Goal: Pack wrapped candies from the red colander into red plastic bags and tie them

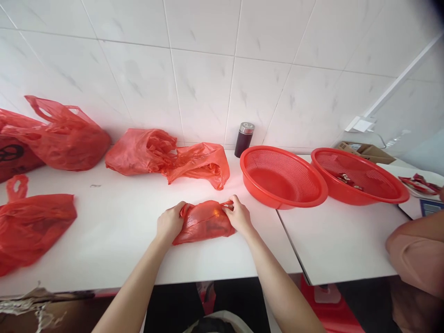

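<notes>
A red plastic bag [208, 224] with something inside lies on the white table in front of me. My left hand [170, 223] is closed on its left side, gripping bunched plastic. My right hand [237, 214] pinches the bag's upper right corner, where a strip of plastic is pulled tight. The contents show only dimly through the film, so I cannot tell what they are. Just behind my hands lies a crumpled red bag [201, 162], touching a fuller red bag [137, 150] to its left.
More filled red bags [74, 143] stand at the left, one [34, 226] near the front edge. A dark thermos [244, 138] stands by the wall. Right of it are a red basket [256, 196] and another basket [360, 196] with small packets. A person's sleeve [416, 259] is at far right.
</notes>
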{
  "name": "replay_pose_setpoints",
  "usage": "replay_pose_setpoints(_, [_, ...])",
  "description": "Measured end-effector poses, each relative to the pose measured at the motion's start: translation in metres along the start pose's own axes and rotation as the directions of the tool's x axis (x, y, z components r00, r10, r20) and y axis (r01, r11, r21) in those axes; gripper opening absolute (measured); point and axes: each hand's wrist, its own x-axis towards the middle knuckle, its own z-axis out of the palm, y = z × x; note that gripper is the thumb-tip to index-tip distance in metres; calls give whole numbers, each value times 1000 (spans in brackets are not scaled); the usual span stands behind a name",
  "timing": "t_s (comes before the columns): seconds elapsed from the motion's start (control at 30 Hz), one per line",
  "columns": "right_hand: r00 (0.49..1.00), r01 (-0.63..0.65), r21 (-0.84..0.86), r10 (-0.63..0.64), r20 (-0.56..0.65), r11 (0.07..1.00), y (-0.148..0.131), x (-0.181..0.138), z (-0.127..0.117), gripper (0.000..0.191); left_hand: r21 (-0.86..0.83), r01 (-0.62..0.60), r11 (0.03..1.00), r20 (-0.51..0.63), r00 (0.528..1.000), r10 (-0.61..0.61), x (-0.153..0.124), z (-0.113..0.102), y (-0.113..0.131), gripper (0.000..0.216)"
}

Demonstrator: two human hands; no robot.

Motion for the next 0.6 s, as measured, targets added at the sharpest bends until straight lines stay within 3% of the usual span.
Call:
replay_pose_setpoints(0.23, [1000,5,-133,-3,11,991,1,1,3,16,107,-25,994,8,1000,25,0,6,-2,41])
replay_pose_setpoints(0.6, [997,74,-170,-72,16,983,5,0,4,13,124,-45,991,-34,998,49,-6,10,1,31])
